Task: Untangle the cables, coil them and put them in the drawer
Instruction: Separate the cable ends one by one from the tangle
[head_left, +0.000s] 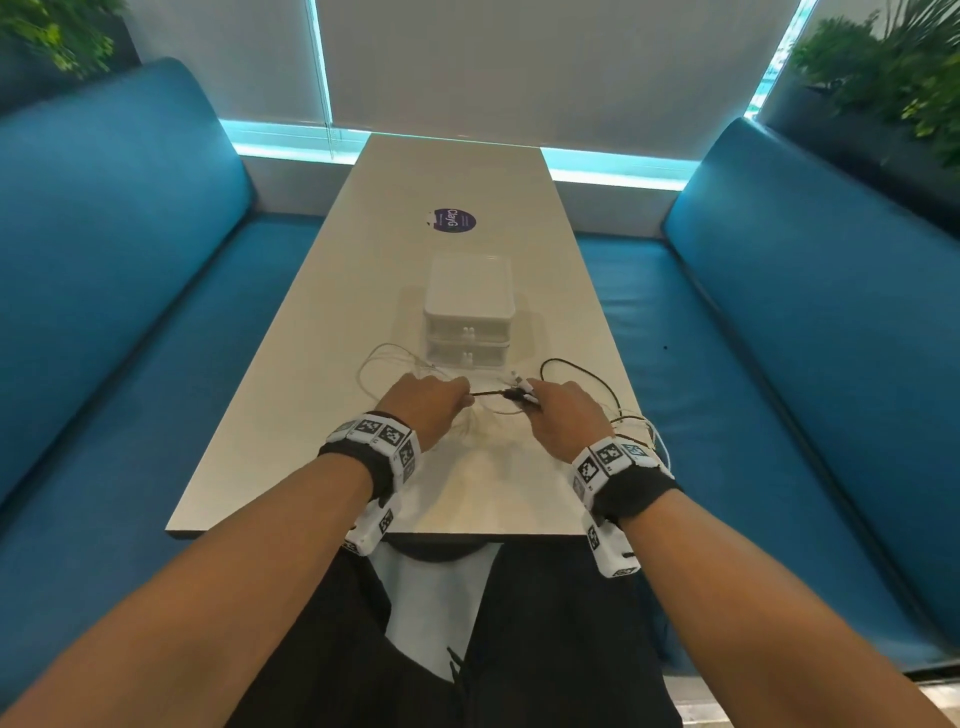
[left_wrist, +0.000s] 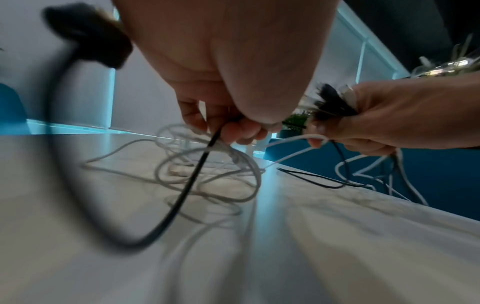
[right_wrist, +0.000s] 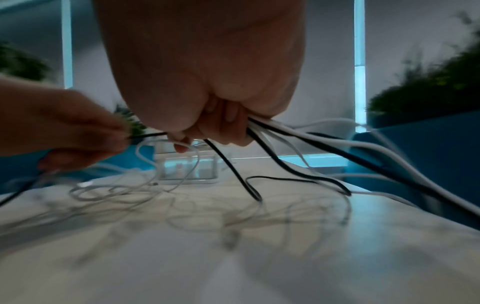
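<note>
Black cable (head_left: 488, 393) pinched taut between left hand (head_left: 423, 402) and right hand (head_left: 563, 410), white cables (left_wrist: 207, 176) bunched in the right, near tabletop (head_left: 291, 415) front edge.

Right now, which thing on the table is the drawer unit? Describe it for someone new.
On the long pale table between the blue benches, look just beyond both hands. The drawer unit is a small translucent white box, two stacked drawers with knobs, the only boxy thing among loose cables.

Tangled black cable (head_left: 488, 393) and white cables (head_left: 384, 358) before closed drawer (head_left: 467, 356).
</note>
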